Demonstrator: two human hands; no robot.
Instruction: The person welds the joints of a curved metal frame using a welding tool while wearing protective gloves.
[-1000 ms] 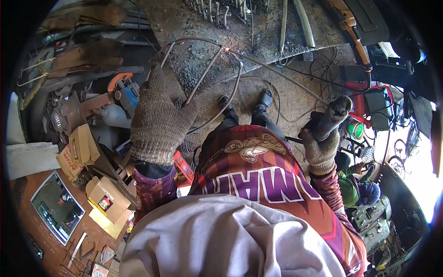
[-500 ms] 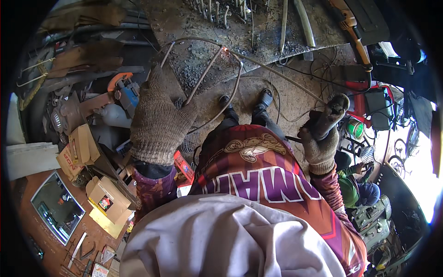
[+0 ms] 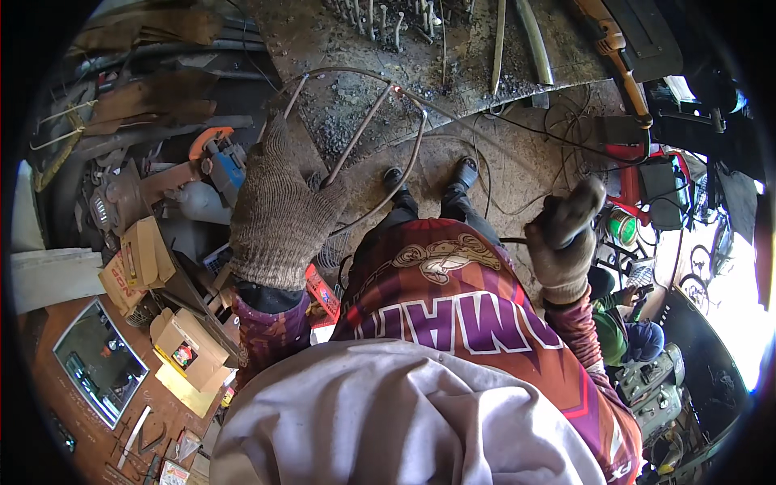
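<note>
Head view: the plate [image 3: 477,73] ended in a curved near edge; a gap over the floor [image 3: 521,174] separated it from the right hand [image 3: 563,241]. The frame [image 3: 359,137] overlapped this edge, long axis running forward-right from the left hand [image 3: 287,206], bent end pointing away. The left thumb stood apart from the fingers; grip beneath could not be determined. The right fingers were curled closed around a mostly hidden holder [image 3: 552,208]. A cable [image 3: 529,125] crossed the gap.

Rough knitted cloth is covering the left hand [image 3: 283,202]; the bent rods [image 3: 357,133] are showing dull metal; the counter [image 3: 301,36] is looking gritty, the box [image 3: 156,255] matt cardboard, the pane [image 3: 101,360] smooth and glossy.
</note>
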